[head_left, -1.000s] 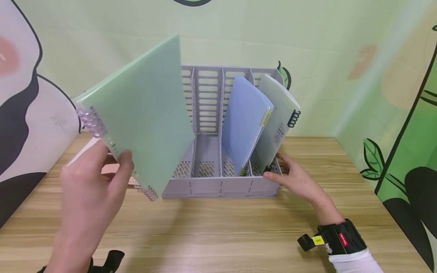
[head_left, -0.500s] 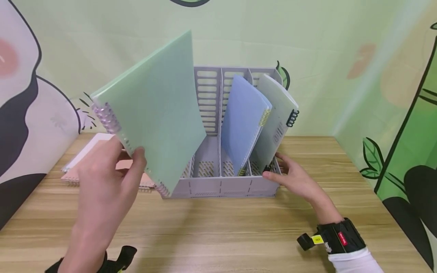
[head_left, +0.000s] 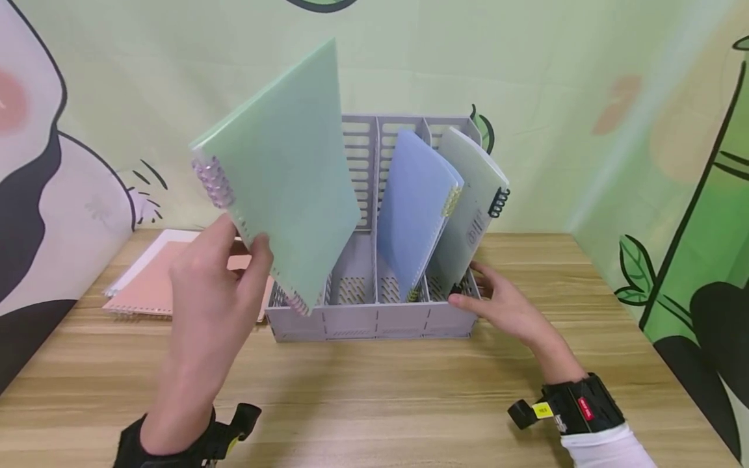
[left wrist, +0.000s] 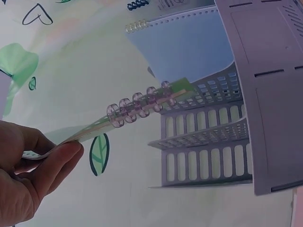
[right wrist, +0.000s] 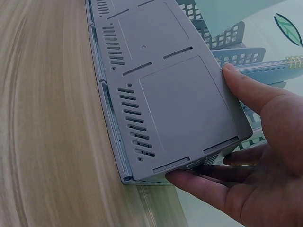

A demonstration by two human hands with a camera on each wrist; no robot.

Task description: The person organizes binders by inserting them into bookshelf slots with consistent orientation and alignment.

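Note:
My left hand (head_left: 216,279) pinches a pale green notebook (head_left: 292,175) with clear lilac rings by its bound edge, thumb against fingers. The notebook is tilted in front of the left part of a grey file rack (head_left: 351,323); its lower corner overlaps the leftmost compartment, and I cannot tell whether it touches. In the left wrist view the rings (left wrist: 142,101) point toward the rack. My right hand (head_left: 509,305) grips the rack's front right corner, thumb on the front lip and fingers along the side. A blue notebook (head_left: 415,208) and a grey-green notebook (head_left: 468,201) with black rings lean in the right compartments.
On the wooden table (head_left: 380,403), left of the rack, a pink notebook (head_left: 140,283) lies overlapping a white notebook (head_left: 166,239). A printed cloth backdrop (head_left: 234,78) hangs behind the table.
My left hand has carried the green notebook to the right, over the rack's left side, uncovering the pink and white notebooks. The rack's left end has shifted slightly; my right hand stays at its corner.

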